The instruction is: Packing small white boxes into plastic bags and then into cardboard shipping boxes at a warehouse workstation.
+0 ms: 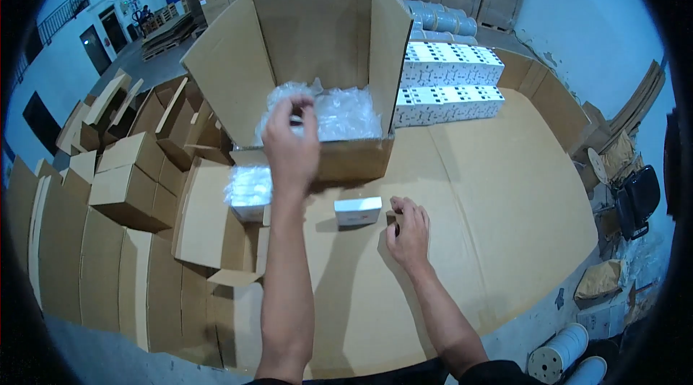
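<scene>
My left hand (292, 141) is raised over the front edge of a tall open cardboard carton (317, 31). Its fingers are curled with a gap before the thumb, and no held thing shows. Behind it, clear plastic bubble bags (350, 112) fill the carton's low front part. A small white box (358, 212) stands upright on the cardboard-covered table (462, 240). Just right of that box, my right hand (409, 235) rests on the table, fingers loosely bent and thumb apart, with nothing visible in it. Beside my left forearm, bubble-wrapped goods (250, 192) stick out of an open brown carton (209, 215).
White patterned boxes (451, 85) are stacked in rows right of the tall carton. Several brown cartons (130, 168) crowd the left side. A raised cardboard wall (552, 89) edges the table at far right. A black chair (639, 197) and cable spools (559, 352) stand beyond it.
</scene>
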A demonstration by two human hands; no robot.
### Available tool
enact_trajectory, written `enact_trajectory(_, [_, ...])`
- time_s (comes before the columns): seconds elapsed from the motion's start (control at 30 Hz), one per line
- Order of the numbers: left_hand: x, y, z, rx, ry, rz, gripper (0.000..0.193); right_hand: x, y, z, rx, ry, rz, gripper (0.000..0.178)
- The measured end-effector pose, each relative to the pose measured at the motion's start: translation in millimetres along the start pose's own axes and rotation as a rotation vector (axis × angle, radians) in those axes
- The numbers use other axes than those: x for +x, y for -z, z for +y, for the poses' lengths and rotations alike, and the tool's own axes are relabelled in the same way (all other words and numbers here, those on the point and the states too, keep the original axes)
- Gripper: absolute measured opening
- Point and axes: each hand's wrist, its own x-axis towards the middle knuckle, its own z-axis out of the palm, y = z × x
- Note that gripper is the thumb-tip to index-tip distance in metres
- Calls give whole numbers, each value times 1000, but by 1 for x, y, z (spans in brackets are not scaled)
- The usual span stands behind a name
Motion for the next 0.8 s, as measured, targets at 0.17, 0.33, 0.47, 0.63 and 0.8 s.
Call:
enact_trajectory(0.17, [142,-23,-113,-113,188,-103,21,4,-9,-9,11,-12,18,54])
enact_trajectory(0.33, [177,-61,-175,632,-48,-769,35,8,-7,-9,-29,-36,15,53])
enact_trajectory(0.47, [184,-59,-227,765,-202,-917,48,9,-8,-13,-1,-22,16,53])
enact_trajectory(0.63, [165,-77,-207,839,-95,-888,35,9,-7,-8,-42,-46,0,53])
enact_trajectory(0.8, [171,-80,-213,696,29,-735,23,13,-4,-11,-46,-62,-18,50])
